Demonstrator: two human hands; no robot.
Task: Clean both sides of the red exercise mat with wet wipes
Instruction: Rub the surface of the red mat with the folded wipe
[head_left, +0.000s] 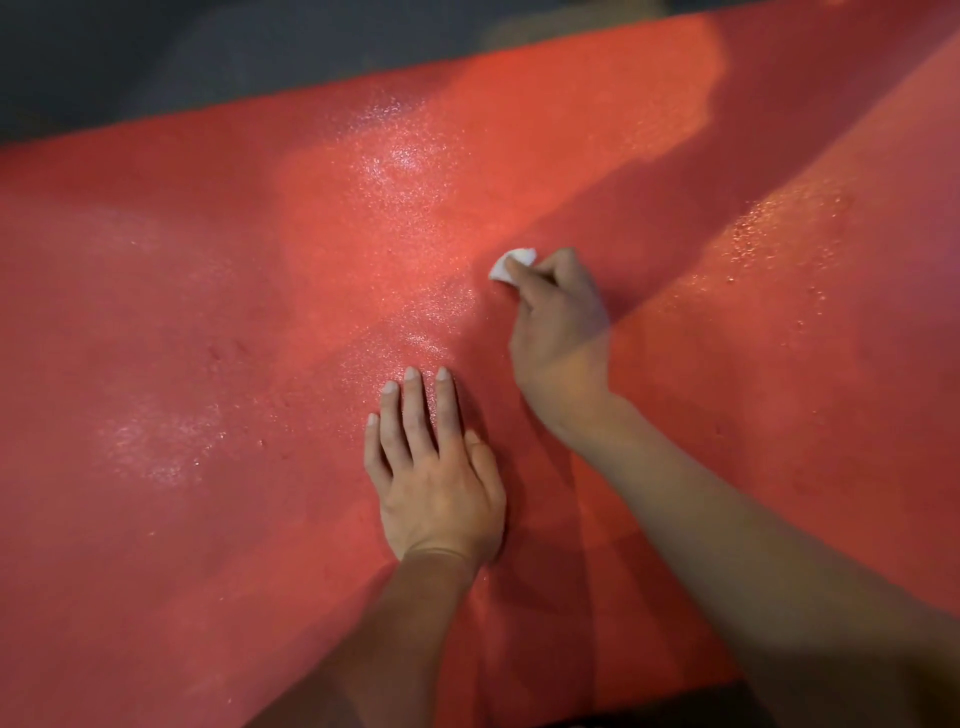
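Red mat (208, 312) fills nearly whole view, spread flat w/ far edge running diagonal across top, higher at right. Dark grey floor (156, 62) shows beyond that edge; thin dark strip also at bottom right, past near edge. Surface is pebbled. Wet sheen in patches: one up centre, one lower left, one at right w/ visible droplets. Light and shadow fall in broad bands across it.

Left hand (434, 467) lies palm down on mat, approx centre frame, fingers straight and close together, pointing away from person, thumb tucked alongside. Holds nothing; just rests flat on surface. Forearm comes in from bottom centre.

Right hand (558, 327) sits just beyond and to right of left one, not touching it. Fingers curled round small white wipe (511, 265), bunched up; only a corner pokes out past the fingertips, toward upper left. Wipe sits at the mat surface, at edge of the central wet patch; contact looks likely but can't confirm. Right forearm enters from bottom right corner, crossing over the mat at a slant.

Which side of mat faces up: can't tell.
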